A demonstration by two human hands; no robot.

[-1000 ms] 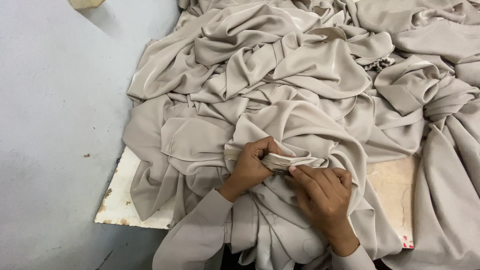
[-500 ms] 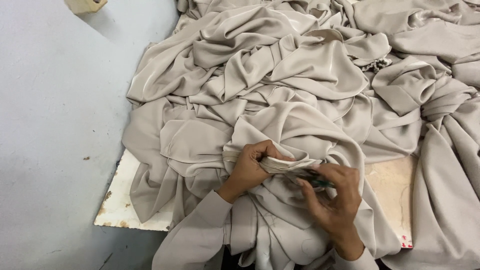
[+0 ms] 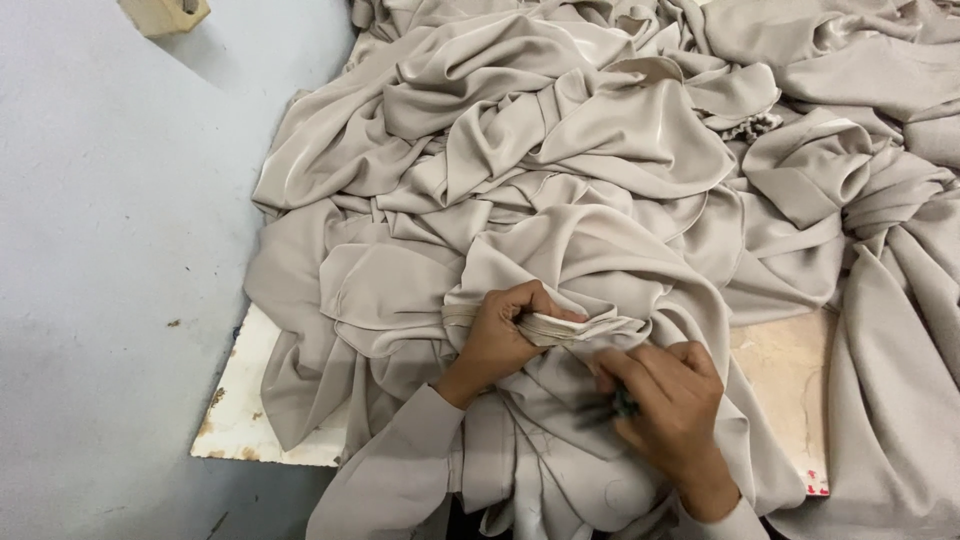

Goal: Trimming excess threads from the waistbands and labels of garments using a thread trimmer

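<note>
Left hand (image 3: 503, 335) closed in a fist on a bunched edge of the beige cloth (image 3: 600, 180), fingers curled tight over the fold, thumb on top. Right hand (image 3: 668, 405) just beside it, lower and to the right, fingers bent around a small dark tool (image 3: 612, 408); tool blurred, kind not possible to tell. Tool tip near the gripped fold, touching or not: cannot tell. Cloth heaped in many folds over nearly all of the table (image 3: 785, 365), held part at the near edge of the heap, close to the body. Pale table top visible at the near left corner and at the right of the hands. Grey floor (image 3: 110, 250) on the left, a wooden block (image 3: 160, 14) at the top left corner.
</note>
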